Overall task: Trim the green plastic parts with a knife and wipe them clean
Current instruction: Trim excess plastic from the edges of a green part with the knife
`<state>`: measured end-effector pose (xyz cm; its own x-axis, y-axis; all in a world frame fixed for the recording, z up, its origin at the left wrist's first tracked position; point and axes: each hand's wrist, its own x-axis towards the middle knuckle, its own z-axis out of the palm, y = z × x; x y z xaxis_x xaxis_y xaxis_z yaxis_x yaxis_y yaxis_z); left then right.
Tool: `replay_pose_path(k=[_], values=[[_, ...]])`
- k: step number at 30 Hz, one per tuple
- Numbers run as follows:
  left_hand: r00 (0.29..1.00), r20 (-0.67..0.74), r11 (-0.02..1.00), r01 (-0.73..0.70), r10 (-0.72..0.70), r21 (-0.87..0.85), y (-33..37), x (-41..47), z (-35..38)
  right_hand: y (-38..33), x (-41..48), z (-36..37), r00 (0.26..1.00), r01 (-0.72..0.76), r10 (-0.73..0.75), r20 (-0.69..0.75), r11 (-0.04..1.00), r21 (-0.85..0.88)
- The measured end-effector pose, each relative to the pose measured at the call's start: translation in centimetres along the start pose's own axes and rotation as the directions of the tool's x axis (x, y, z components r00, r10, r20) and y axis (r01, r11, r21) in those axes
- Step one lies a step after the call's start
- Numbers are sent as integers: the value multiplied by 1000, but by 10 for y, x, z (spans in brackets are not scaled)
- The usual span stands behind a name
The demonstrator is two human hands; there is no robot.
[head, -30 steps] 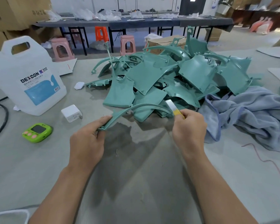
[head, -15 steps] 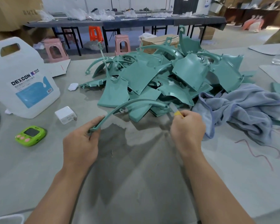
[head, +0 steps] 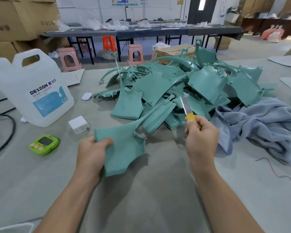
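The person's left hand [head: 92, 152] has its fingers curled round the near corner of a green part [head: 124, 145]. The part looks held just off the tabletop [head: 158, 190], and its thin arm trails back toward the pile [head: 166, 84]. The knife [head: 186, 105] is in the right hand [head: 201, 137], fingers wrapped round the yellow handle, blade up and clear of the part.

Likely trouble: with only a one-corner grip, the part could flex or twist once the blade bites. Then the knife skids toward the left thumb or gouges the face. The cloth [head: 259, 125] lies just to the right, so a careless reach could snag it.
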<state>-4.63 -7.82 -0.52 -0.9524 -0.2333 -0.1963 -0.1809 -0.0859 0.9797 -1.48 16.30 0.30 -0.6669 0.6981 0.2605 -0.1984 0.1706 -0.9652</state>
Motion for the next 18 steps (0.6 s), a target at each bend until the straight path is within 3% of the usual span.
replay_pose_path(k=[2,8,14,18], values=[[989,66,991,131,-131,0,4,-2,-2,2,1,1,1000,13,-13,25,1000,-26],[928,182,942,334,-325,-18,12,-2,-12,13,6,3,995,49,-31,90,977,-208],[911,212,932,364,-355,-1,13,4,-15,15,10,2,991,132,-113,71,908,-397],[918,199,937,348,-343,8,12,6,-13,15,-1,4,970,231,-164,180,855,-465]])
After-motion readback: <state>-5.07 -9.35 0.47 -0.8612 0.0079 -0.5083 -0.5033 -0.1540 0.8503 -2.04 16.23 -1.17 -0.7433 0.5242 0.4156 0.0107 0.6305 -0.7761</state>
